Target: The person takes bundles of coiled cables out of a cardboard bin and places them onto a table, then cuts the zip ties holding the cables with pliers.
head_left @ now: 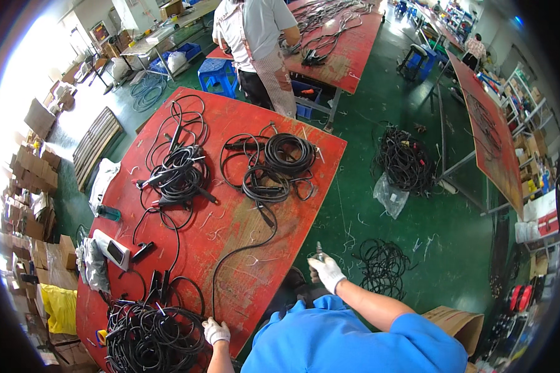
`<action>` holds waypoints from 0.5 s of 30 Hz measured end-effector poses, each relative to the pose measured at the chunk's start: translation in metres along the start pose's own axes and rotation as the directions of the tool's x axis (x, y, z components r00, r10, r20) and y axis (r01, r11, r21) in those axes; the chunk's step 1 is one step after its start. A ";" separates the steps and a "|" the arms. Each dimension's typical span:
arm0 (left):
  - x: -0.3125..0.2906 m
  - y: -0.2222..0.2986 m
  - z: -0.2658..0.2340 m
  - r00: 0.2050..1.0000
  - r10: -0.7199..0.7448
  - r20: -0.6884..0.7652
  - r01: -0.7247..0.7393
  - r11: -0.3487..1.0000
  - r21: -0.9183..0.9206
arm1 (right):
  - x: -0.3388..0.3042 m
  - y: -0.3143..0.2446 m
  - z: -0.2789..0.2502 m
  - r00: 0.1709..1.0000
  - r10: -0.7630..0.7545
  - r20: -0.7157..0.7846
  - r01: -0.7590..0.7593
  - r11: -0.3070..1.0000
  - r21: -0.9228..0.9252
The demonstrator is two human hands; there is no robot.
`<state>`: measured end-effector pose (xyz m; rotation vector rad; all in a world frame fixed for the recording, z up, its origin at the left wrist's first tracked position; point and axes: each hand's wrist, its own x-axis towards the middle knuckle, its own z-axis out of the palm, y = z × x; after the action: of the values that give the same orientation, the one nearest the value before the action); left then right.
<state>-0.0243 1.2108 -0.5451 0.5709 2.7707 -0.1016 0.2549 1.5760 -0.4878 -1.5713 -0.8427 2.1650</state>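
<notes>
My left hand (216, 331), in a white glove, is closed at the near edge of the red table. Its fingers pinch a black cable (213, 283), which runs up the table to a coiled bundle (269, 168). Beside that hand lies a large tangled heap of black cables (149, 336). Out over the floor, right of the table, my gloved right hand (327, 273) is closed around a short, narrow grey piece (319, 248). Its kind is too small to make out.
Another cable bundle (180, 174) with clamps lies on the red table (242, 230), near a white device (111, 250). Black cable piles (382, 267) sit on the green floor. A person in an apron (255, 50) stands at the far table. An open cardboard box (457, 326) is at lower right.
</notes>
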 end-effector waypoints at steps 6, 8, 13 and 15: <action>0.036 -0.003 0.017 0.997 0.071 0.002 -0.070 0.992 -0.103 | 0.006 -0.024 0.053 0.984 -0.069 0.164 0.099 0.978 -0.181; 0.045 0.003 0.016 0.995 0.084 -0.054 -0.093 0.976 -0.197 | 0.011 -0.016 0.054 0.962 -0.083 0.262 0.116 0.987 -0.112; 0.070 0.038 -0.029 0.974 0.224 -0.023 -0.123 0.442 -0.888 | -0.001 0.009 0.040 0.965 -0.101 0.243 0.161 0.957 -0.240; 0.079 0.094 -0.081 0.952 0.301 0.049 -0.062 0.348 -0.935 | -0.005 0.019 0.022 0.986 -0.053 0.156 0.077 0.984 -0.157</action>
<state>-0.0787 1.3373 -0.4939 0.4662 1.9951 1.3200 0.2373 1.5524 -0.4913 -1.4427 -1.1292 2.2397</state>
